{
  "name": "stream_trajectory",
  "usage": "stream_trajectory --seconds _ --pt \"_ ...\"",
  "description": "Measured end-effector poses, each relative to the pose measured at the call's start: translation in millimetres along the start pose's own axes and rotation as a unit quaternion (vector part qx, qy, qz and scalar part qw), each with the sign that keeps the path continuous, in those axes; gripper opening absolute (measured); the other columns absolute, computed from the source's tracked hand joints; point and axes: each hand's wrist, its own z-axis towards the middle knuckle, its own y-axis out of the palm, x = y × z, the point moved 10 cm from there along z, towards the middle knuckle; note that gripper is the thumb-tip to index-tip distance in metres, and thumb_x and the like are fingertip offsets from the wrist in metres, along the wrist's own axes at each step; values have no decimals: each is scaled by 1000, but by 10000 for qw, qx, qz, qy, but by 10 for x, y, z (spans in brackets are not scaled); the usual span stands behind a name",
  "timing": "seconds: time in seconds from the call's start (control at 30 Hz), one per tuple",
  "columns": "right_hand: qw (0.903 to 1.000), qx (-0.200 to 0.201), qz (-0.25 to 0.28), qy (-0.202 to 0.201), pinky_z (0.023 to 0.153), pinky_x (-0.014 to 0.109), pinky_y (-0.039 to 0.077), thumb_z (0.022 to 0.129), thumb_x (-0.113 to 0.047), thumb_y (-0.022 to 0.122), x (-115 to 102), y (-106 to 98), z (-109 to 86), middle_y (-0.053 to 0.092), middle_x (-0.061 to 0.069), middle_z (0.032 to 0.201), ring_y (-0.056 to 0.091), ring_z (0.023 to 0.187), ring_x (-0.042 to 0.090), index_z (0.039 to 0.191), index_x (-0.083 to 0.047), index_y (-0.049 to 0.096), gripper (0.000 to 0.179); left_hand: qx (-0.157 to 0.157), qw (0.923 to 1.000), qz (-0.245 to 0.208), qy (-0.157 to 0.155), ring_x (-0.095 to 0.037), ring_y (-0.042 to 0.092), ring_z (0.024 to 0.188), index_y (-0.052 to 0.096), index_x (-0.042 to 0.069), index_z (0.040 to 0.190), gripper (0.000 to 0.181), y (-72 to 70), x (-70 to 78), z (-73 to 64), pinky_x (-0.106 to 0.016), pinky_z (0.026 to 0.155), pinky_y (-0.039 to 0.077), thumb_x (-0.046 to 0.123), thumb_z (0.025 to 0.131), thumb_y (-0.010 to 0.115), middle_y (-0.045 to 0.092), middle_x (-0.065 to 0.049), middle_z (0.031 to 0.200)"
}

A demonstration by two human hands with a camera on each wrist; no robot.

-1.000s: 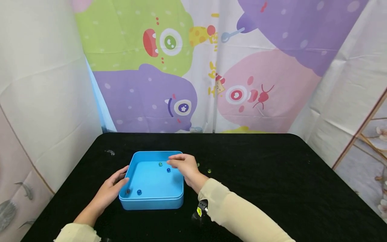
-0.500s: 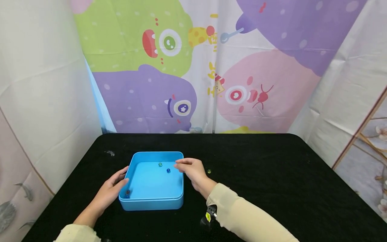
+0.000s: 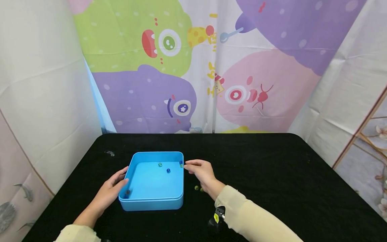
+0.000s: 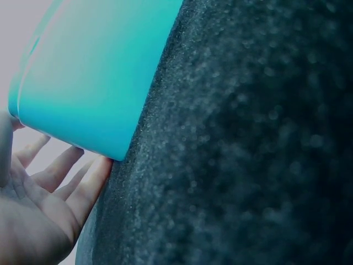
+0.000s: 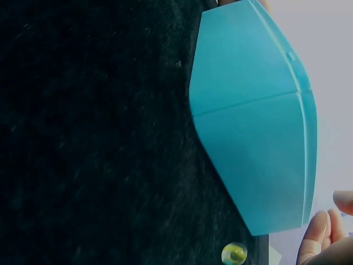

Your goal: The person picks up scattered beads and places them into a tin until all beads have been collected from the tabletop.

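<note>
A blue square box [image 3: 151,204] stands on the black cloth. My left hand [image 3: 110,190] rests against its left side, its fairly straight fingers touching the outer wall in the left wrist view. Just right of the box, my right hand [image 3: 205,173] is held near the rim. Thumb and fingers are apart with nothing seen between them in the right wrist view. Inside the box lie a green marble [image 3: 160,164], a blue marble [image 3: 168,170], a second blue marble [image 3: 181,162] with a yellow-green marble [image 3: 181,166] by the right wall, and a dark brownish marble [image 3: 127,192] at front left.
Two yellow-green marbles [image 3: 196,188] lie on the cloth between the box and my right wrist. The black-covered table [image 3: 272,161] ends at a cartoon-print curtain [image 3: 145,101]. A small pale mark [image 3: 110,153] shows on the cloth behind the box.
My right hand has drawn back rightward from over the box, revealing marbles by its right wall and on the cloth. A blue marble inside rolled left to the brownish one. My left hand stays put.
</note>
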Motion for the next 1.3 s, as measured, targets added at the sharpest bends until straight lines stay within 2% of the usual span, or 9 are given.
stream_trajectory --seconds 0.33,0.67,0.83,1.1,1.17,1.3 --pt "9997 173 143 -33 81 37 49 84 -14 68 132 -248 15 66 5 96 61 88 24 106 0 67 26 -9 10000 15 -16 -49 29 126 17 12 149 61 11 8 -12 -63 93 35 37 99 40 26 -28 143" --pt "9976 526 387 -245 80 38 51 83 -9 67 206 -531 64 68 5 89 61 85 28 102 7 66 25 32 10000 5 -2 -49 31 125 18 12 149 60 -5 8 -17 -62 93 37 37 99 40 27 -28 143" --pt "9968 714 319 -139 82 37 50 83 -8 67 266 -643 99 68 7 94 61 88 27 104 7 66 26 40 10000 24 -1 -49 31 125 17 12 149 61 -13 3 -15 -61 92 37 37 99 40 27 -28 143" --pt "9973 717 32 183 91 42 46 84 -5 64 385 -726 145 63 14 108 59 97 27 109 5 64 27 27 10000 12 -17 -49 32 124 17 12 149 60 -9 11 -13 -60 92 39 36 99 40 27 -28 142" --pt "9973 681 -177 212 94 44 43 83 -3 64 388 -736 149 61 16 113 56 103 29 111 5 63 29 27 10000 16 -11 -49 32 124 17 12 149 60 -8 14 -14 -60 92 38 35 99 40 27 -28 143" --pt "9962 528 -647 239 96 47 40 82 2 63 395 -732 169 59 18 113 53 108 32 113 3 63 32 17 10000 -3 4 -49 31 125 17 11 149 60 -9 18 -15 -61 92 38 35 99 40 26 -28 143"
